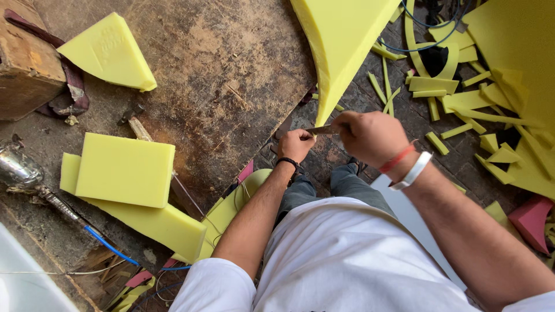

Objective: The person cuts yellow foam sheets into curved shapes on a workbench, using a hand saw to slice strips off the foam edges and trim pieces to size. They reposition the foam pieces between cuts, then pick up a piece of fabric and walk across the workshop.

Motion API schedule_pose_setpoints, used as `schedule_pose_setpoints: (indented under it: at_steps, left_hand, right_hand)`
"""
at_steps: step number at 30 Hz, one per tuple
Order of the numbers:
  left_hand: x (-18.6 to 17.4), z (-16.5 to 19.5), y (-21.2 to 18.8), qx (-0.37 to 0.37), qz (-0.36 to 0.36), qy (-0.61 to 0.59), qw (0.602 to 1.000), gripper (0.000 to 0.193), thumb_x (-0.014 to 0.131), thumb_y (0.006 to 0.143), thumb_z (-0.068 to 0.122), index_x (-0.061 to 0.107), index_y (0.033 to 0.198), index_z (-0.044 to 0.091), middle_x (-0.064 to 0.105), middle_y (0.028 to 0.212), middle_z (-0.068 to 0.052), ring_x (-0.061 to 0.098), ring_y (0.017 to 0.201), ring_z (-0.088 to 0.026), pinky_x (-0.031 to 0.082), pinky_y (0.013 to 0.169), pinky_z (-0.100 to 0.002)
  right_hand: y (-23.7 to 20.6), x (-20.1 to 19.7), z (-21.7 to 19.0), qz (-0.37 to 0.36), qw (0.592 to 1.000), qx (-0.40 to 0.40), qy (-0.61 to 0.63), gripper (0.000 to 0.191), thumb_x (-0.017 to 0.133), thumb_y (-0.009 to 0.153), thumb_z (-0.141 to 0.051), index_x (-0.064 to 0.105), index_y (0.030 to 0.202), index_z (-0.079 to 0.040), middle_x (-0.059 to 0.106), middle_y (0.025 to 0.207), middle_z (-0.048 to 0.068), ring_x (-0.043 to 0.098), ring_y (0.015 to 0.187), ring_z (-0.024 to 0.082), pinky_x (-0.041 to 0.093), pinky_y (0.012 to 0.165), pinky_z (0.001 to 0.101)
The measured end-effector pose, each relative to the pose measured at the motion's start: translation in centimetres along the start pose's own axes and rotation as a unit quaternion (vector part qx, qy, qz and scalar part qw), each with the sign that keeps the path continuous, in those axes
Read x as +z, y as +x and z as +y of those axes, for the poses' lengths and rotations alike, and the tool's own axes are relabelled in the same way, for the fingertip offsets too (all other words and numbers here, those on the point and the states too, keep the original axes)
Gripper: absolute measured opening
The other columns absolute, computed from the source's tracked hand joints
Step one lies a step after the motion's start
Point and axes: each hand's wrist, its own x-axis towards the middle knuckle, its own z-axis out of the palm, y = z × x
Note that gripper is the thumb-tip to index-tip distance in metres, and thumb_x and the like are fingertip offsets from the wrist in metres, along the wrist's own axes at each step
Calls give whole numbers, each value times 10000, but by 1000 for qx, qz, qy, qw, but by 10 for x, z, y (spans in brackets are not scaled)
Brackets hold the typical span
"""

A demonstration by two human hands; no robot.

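My left hand [296, 144] and my right hand [370, 136] are close together below the edge of a worn wooden table [231, 69]. Both pinch a thin, flat metal blade [324, 130] that spans between them. Just above the blade hangs the pointed tip of a large yellow foam sheet [338, 40] that droops off the table edge. A black band sits on my left wrist; a red cord and a white band sit on my right wrist.
A yellow foam wedge [110, 52] and stacked yellow foam blocks [124, 170] lie on the table. A wooden box [26, 63] stands at the far left. Foam strips and offcuts [462, 98] litter the brick floor at right, with a pink piece [532, 219].
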Motion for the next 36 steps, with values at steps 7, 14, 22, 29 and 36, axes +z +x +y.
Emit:
schedule_pose_setpoints:
  at_steps: [7,14,22,29,36]
  left_hand:
    - [-2,-12,-6,-8,4,26,1000,176,818,792,291,817,870,133,792,818,-45,760,744,-191,597,695,-354]
    - [-5,-17,-11,-9,10,22,1000,158,817,720,230,749,782,102,775,799,-57,752,777,-223,585,716,-370]
    - [-9,16,-3,67,64,-38,995,138,802,730,135,700,802,76,749,778,-55,742,747,-207,586,673,-358]
    - [12,59,17,66,3,-163,984,204,763,847,88,792,1048,73,761,799,-48,715,685,-113,587,596,-278]
    - [64,140,25,-15,-110,-141,984,108,795,878,155,770,902,52,746,750,-20,678,600,-81,517,496,-253]
  right_hand:
    - [-3,2,17,-38,998,-41,26,204,652,941,-270,799,1079,-292,779,872,47,742,757,281,591,705,420]
    - [-29,-23,70,8,999,33,40,241,654,932,-219,794,1129,-226,784,920,62,749,774,260,595,727,386]
    - [-49,-48,97,97,970,175,141,227,642,1022,-209,758,1209,-153,773,830,98,744,721,178,565,677,327]
    - [-71,-62,133,199,933,186,234,232,667,1006,-153,740,1222,-114,766,873,49,745,753,110,559,637,264]
    - [-97,-83,193,240,877,220,355,219,662,1008,-134,749,1207,-104,711,751,19,656,646,71,482,530,229]
